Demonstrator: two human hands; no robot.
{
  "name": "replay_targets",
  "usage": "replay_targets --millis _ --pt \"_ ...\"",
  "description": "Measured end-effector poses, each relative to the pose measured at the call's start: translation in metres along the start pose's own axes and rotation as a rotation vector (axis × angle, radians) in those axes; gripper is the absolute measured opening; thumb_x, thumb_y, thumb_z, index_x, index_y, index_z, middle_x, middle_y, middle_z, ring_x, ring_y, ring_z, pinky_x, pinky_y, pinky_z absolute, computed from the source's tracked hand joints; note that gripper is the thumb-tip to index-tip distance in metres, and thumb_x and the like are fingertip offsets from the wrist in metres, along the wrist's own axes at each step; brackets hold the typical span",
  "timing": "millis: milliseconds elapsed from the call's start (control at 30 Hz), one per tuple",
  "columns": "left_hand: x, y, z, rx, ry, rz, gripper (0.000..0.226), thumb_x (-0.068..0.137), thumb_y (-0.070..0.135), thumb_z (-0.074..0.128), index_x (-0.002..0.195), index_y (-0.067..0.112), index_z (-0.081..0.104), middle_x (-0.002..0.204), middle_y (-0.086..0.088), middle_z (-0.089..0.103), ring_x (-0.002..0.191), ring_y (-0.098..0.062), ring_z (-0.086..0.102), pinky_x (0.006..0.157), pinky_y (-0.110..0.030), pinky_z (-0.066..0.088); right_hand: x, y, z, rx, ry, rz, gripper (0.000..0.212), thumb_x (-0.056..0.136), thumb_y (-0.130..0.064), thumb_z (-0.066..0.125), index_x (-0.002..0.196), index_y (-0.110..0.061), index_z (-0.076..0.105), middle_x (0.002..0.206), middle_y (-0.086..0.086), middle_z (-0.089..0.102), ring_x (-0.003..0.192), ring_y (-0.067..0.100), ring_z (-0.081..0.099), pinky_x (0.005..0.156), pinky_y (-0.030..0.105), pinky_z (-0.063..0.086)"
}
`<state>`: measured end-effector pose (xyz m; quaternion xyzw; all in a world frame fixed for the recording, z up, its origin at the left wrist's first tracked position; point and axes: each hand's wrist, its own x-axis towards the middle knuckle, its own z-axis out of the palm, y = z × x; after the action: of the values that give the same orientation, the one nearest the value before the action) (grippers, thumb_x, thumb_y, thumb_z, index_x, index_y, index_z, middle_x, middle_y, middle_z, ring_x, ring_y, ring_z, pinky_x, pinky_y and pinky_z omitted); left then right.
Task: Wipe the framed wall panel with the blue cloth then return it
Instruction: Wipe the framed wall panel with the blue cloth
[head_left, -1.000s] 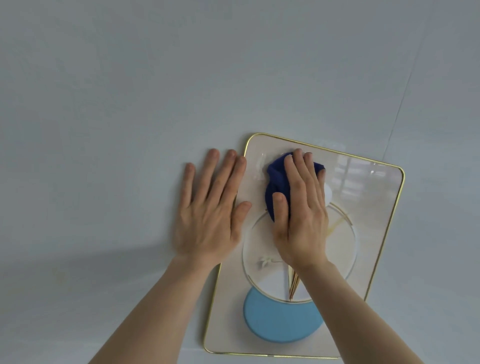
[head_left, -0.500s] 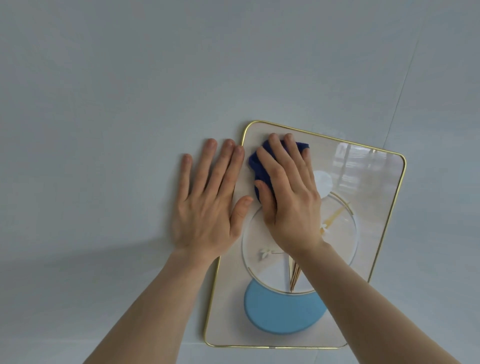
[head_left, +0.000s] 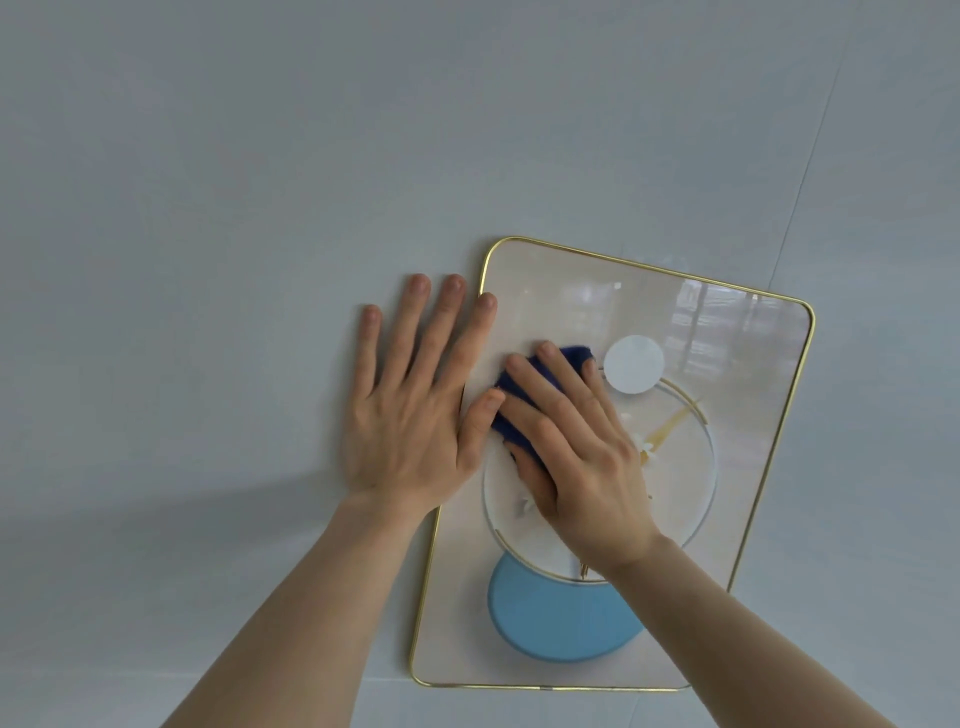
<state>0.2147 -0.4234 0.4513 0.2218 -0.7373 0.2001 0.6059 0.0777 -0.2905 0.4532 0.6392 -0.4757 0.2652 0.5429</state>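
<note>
The framed wall panel (head_left: 748, 364) hangs on a pale wall; it has a thin gold frame, a cream glossy face, a white disc, a large ring and a light blue disc low down. My right hand (head_left: 576, 447) presses a bunched dark blue cloth (head_left: 519, 395) flat against the panel's left middle; only the cloth's upper and left edges show past the fingers. My left hand (head_left: 410, 405) lies flat with fingers spread on the wall beside the frame's left edge, its forefinger and thumb overlapping the panel.
A plain grey-blue wall (head_left: 260, 208) surrounds the panel. A thin vertical seam (head_left: 810, 161) runs down the wall toward the frame's top right corner.
My right hand has slid the blue cloth down and a little right from the panel's top left corner to its left middle. My left hand has stayed in place on the wall.
</note>
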Motion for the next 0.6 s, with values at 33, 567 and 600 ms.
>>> replay_targets --millis 33,567,600 --pt "0.0 0.0 0.0 -0.002 0.003 -0.001 0.066 0.109 0.053 0.008 0.168 0.024 0.013 0.177 -0.002 0.016 0.164 -0.026 0.008 0.132 -0.056 0.007 -0.01 -0.003 0.0 0.006 -0.015 0.005 0.038 0.104 -0.016 0.064 0.141 -0.009 0.064 0.158 0.008 0.053 0.156 0.033 0.036 0.128 0.057 0.029" --pt "0.001 0.0 -0.01 -0.066 -0.026 -0.025 0.061 0.11 0.046 0.014 0.167 0.025 0.021 0.174 0.0 0.024 0.163 -0.025 0.013 0.132 -0.054 0.01 -0.042 -0.024 -0.01 -0.017 -0.037 0.085 0.035 0.099 -0.006 0.07 0.134 -0.011 0.07 0.151 0.006 0.06 0.15 0.03 0.047 0.12 0.055 0.044" --pt "0.002 0.001 -0.014 -0.073 -0.041 -0.029 0.061 0.11 0.046 0.014 0.167 0.025 0.022 0.174 0.0 0.024 0.163 -0.025 0.013 0.132 -0.054 0.009 -0.045 -0.027 -0.013 -0.038 -0.049 0.086 0.034 0.099 -0.005 0.07 0.133 -0.011 0.071 0.15 0.005 0.061 0.149 0.03 0.047 0.12 0.054 0.044"
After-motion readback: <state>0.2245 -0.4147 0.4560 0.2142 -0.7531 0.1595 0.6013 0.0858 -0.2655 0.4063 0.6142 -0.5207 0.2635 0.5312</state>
